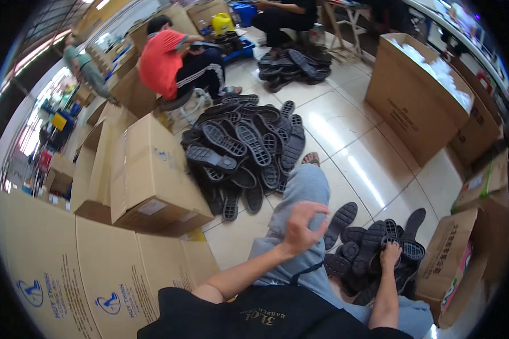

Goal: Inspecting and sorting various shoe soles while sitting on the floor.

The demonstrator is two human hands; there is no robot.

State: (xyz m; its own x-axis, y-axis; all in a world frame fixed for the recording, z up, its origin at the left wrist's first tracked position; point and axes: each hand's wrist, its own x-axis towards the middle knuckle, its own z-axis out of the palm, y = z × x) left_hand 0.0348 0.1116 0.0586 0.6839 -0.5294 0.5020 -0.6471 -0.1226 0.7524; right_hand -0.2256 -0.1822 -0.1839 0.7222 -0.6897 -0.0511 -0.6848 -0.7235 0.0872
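Note:
My left hand (pixel 305 229) is raised over my left knee, its fingers loosely bent and the thumb apart, with nothing in it. My right hand (pixel 390 257) reaches down to a small heap of black shoe soles (pixel 370 243) on the floor by my right leg. Its fingers are closed on the edge of one shoe sole (pixel 391 242) that has a gridded face; the fingertips are partly hidden. Beyond my left knee lies a larger pile of black shoe soles (pixel 246 141), some showing gridded hollows and others smooth.
A closed carton (pixel 152 175) stands left of the large pile, with printed cartons (pixel 102 271) nearer me. On the right are an open carton (pixel 447 260) and a tall box (pixel 413 101) holding white bags. A seated person in a red shirt (pixel 161 62) works beyond, near another sole pile (pixel 294 68).

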